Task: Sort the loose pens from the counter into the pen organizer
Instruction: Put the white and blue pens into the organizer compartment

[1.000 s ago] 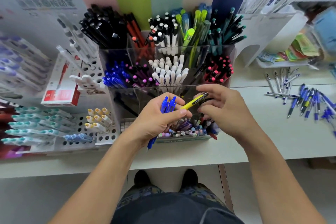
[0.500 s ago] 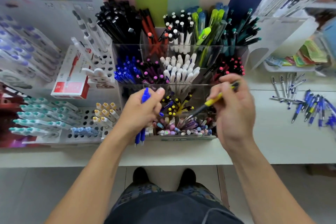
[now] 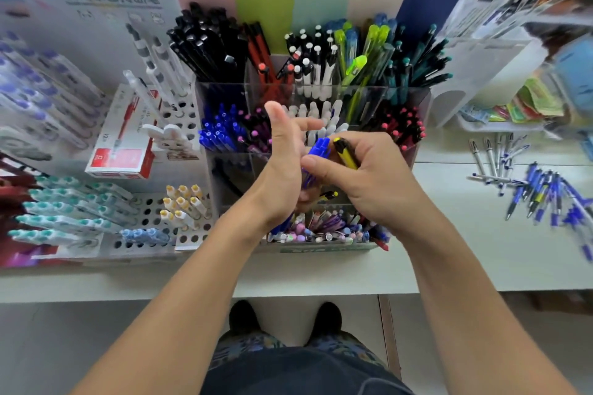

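Observation:
A clear multi-compartment pen organizer (image 3: 421,100) stands on the counter in front of me, full of black, red, white, green, blue and pink pens. My left hand (image 3: 279,170) is over its middle with thumb up and fingers spread. A few blue pens (image 3: 321,147) lie against its palm, their lower ends sticking out below the wrist. My right hand (image 3: 375,183) grips a yellow pen (image 3: 346,154) and presses its thumb on the blue pens. Several loose blue and silver pens (image 3: 542,189) lie on the counter at the right.
A red pen box (image 3: 118,151) and a perforated white holder with yellow-capped pens (image 3: 183,202) sit left of the organizer. Teal-capped pens (image 3: 64,205) lie at far left. A white stand (image 3: 481,67) is at the back right. The counter's front edge (image 3: 321,282) runs below my arms.
My hands have come together over the organizer. The left hand has opened its fingers around the blue pens. The right hand, with the yellow pen, has moved left onto the blue pens.

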`<state>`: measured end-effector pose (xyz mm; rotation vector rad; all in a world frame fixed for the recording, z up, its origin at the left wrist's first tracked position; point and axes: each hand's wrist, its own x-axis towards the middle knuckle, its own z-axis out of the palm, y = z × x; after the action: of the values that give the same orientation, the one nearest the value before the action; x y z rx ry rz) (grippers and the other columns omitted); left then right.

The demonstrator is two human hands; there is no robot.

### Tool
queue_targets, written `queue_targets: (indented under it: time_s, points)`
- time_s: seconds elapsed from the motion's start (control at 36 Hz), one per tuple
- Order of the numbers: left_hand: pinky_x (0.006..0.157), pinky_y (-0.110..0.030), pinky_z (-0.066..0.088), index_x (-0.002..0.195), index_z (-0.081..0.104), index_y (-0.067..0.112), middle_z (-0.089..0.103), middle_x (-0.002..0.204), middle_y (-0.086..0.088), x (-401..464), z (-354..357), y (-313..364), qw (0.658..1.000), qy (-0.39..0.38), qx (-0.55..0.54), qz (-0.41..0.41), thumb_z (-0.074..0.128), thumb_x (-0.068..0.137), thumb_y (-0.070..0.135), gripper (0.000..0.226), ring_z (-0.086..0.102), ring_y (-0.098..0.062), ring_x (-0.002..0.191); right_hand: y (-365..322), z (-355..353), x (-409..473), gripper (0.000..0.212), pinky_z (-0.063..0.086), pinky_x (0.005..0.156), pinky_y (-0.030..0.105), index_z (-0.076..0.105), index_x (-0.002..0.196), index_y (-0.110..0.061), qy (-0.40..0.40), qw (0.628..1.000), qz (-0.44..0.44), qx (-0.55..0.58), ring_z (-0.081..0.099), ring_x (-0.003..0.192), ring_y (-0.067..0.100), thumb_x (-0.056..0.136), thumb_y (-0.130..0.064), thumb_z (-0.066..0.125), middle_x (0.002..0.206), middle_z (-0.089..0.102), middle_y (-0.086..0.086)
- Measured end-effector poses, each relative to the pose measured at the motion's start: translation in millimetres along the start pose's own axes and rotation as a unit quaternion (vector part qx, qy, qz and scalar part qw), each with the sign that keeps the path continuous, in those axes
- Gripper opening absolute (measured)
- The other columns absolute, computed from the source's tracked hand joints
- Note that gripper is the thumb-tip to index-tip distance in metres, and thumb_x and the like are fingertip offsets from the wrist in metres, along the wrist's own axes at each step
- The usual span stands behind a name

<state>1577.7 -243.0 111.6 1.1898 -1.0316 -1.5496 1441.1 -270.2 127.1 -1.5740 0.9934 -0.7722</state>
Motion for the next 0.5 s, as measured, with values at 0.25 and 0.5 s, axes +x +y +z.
queue_targets:
  time_s: [0.25, 0.5]
  points:
    - [0.043, -0.022, 0.029, 0.102, 0.06, 0.01, 0.051, 0.067, 0.001, -30, -60, -11, 0.99, 0.015, 0.137, 0.002, 0.039, 0.109, 0.033, 0.032, 0.036, -0.01, 0.048, 2, 9, 21, 0.019, 0.034, 0.049, 0.019, 0.066, 0.076, -0.014, 0.111, 0.993, -0.024, 0.027, 0.039, 0.048, 0.009, 0.094, -0.018, 0.072, 0.058, 0.053, -0.003]
    - [0.058, -0.026, 0.053, 0.103, 0.065, 0.031, 0.072, 0.084, 0.0, -36, -109, -4, 0.924, 0.313, 0.166, 0.144, 0.066, 0.098, 0.027, 0.006, 0.067, -0.016, 0.068, -25, 46, 52, 0.016, 0.038, 0.058, 0.021, 0.066, 0.082, -0.013, 0.137, 0.968, -0.184, -0.103, 0.045, 0.053, 0.008, 0.095, -0.021, 0.07, 0.063, 0.056, -0.005]
